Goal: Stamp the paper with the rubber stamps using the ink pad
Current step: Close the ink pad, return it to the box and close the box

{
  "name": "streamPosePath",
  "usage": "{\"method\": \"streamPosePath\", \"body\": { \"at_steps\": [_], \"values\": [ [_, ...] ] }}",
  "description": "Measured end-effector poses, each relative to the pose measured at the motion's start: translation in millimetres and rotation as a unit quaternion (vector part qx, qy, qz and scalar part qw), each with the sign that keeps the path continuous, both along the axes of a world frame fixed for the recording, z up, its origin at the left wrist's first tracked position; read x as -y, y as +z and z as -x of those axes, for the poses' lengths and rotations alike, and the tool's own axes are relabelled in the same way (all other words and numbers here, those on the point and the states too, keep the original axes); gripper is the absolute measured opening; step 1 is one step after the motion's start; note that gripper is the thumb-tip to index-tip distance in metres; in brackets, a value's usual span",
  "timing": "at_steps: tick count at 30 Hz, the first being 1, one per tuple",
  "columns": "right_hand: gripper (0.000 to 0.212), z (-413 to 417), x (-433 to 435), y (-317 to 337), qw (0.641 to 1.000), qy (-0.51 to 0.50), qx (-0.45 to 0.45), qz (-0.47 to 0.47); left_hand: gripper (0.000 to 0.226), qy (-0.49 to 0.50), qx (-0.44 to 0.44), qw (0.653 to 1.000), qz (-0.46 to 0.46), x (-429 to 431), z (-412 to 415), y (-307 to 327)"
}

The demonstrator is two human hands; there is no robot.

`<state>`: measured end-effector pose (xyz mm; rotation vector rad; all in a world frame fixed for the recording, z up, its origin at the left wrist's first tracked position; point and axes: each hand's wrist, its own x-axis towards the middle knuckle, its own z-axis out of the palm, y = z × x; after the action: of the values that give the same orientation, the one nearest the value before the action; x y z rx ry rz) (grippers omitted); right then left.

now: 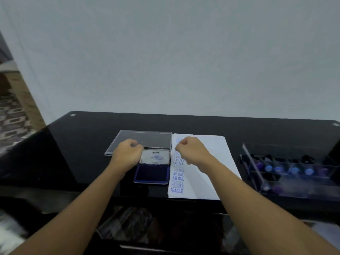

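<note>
- Two hands apart, fingers curled: left hand [127, 153] at the ink pad [151, 173] lid's left edge, right hand [191, 151] over the paper [204, 162]. Can't tell what either grips.
- Ink pad open, lid tilted up on its far side.
- Paper just right of the pad, long axis running away, stamped column nearest the pad.
- Clear cover [128, 140] behind the pad; stamp box [294, 173] well right.

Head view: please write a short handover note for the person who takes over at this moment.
Left hand: curled beside the open ink pad; grip unclear.
Right hand: curled over the top of the paper; no stamp visible in it.
Stamps: in the clear case at right.
Done: SAMPLE, AIR MAIL and FRAGILE prints down the paper's left edge.
Left: the rest of the paper is unstamped.
</note>
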<state>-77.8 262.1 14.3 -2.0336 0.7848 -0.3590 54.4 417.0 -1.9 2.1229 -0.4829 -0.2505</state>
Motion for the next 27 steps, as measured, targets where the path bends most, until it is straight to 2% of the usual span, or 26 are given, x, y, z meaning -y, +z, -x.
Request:
{"method": "streamPosePath", "body": {
  "at_steps": [5,9,16,20,24,27],
  "values": [
    [0.029,-24,-14,-13,0.997,-0.014,-0.020,-0.067,0.011,0.050,-0.089,0.994,0.050,-3,-9,-12],
    [0.017,-30,-16,-17,0.994,-0.032,-0.027,-0.096,0.013,0.044,-0.131,0.987,0.085,0,-11,-12],
    [0.014,-37,-17,-22,0.989,-0.029,-0.018,-0.143,0.014,0.017,-0.155,0.983,0.096,4,-4,-12],
    [0.017,-36,-18,-22,0.989,-0.034,0.004,-0.141,0.019,0.005,-0.149,0.983,0.108,1,0,-10],
    [0.037,-31,-19,-20,0.986,-0.052,0.032,-0.154,0.021,0.004,-0.145,0.979,0.141,-9,1,-9],
    [0.035,-22,-22,-18,0.987,-0.046,0.059,-0.143,0.025,-0.006,-0.151,0.975,0.160,-18,4,-10]
  ]
}}
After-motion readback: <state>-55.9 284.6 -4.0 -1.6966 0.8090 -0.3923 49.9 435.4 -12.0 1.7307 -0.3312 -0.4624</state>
